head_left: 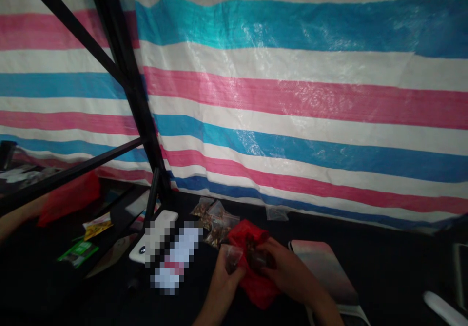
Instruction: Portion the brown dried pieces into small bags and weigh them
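My left hand (pixel 227 278) is closed on a small clear zip bag (pixel 233 254), pinched between thumb and fingers beside a red plastic bag (pixel 260 292). At the red bag's mouth, my right hand (pixel 283 262) has its fingers curled round something dark brown that I cannot make out. Just behind both hands lie several small clear bags (pixel 217 221) with brown pieces inside. Another small clear bag (pixel 277 213), which looks flat, rests near the striped sheet.
A white phone-like device (pixel 166 216) and a blurred-out item (pixel 179 260) lie to the left. On the right are a pale pink-grey flat case (pixel 321 267) and a white rounded object (pixel 444 309). Beyond a black metal frame (pixel 144 121), another person's arm (pixel 22 214) meets a red bag (pixel 73 197).
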Motion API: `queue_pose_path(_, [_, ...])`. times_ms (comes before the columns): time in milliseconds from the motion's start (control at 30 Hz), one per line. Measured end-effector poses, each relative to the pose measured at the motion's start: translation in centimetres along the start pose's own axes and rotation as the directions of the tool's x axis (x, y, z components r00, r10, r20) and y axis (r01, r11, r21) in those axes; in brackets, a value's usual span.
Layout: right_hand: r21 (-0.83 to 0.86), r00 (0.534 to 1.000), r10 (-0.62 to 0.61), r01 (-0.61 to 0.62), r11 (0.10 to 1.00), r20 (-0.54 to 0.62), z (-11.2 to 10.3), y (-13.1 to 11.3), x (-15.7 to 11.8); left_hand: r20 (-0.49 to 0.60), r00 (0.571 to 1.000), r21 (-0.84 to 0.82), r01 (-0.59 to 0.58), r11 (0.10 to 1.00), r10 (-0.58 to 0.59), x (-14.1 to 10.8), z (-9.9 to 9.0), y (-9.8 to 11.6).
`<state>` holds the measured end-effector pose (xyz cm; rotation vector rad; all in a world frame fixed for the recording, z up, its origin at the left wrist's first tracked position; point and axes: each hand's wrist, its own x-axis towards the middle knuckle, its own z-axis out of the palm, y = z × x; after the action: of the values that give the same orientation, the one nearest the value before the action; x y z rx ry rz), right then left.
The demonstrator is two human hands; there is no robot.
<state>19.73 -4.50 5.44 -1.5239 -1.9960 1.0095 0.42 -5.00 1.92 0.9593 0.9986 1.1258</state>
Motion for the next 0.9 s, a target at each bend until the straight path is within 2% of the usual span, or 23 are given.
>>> queue_pose_path(200, [-0.141, 0.998, 0.040, -0.046, 0.989, -0.048, 0.1, 0.2, 0.1, 0.123, 0.992, 0.023, 0.021, 1.000, -0.024, 2.8, 0.3, 0.0])
queue_pose_path(367, [-0.197, 0.990, 0.124, -0.134, 0.971, -0.061, 0.1, 0.3, 0.5, 0.150, 0.988, 0.060, -0.032, 0.998, 0.023, 3.9, 0.2, -1.0])
queue_pose_path(467, [-0.143, 0.988, 0.145, -0.152, 0.978, -0.058, 0.0, 0.4, 0.6, 0.219, 0.970, 0.079, -0.121, 0.989, 0.102, 3.7, 0.0, -1.5])
queue_pose_path(567, [-0.060, 0.984, 0.165, -0.169, 0.984, -0.065, -0.2, 0.7, 0.5, 0.191, 0.956, 0.201, -0.261, 0.944, 0.223, 3.3, -0.3, -1.4])
queue_pose_path(667, [0.058, 0.989, 0.134, -0.130, 0.990, -0.059, -0.4, 0.8, 0.5, 0.167, 0.917, 0.341, -0.399, 0.851, 0.362, 2.9, -0.5, -0.7])
queue_pose_path(800, [0.186, 0.993, 0.073, -0.054, 0.981, -0.094, -0.9, 0.0, 0.5, 0.135, 0.912, 0.434, -0.406, 0.804, 0.388, 2.8, -0.6, -0.3])
queue_pose_path(900, [0.194, 0.989, 0.034, -0.006, 0.981, -0.144, -0.9, -1.1, 0.5, 0.133, 0.903, 0.480, -0.420, 0.770, 0.409, 3.1, -0.7, -0.7])
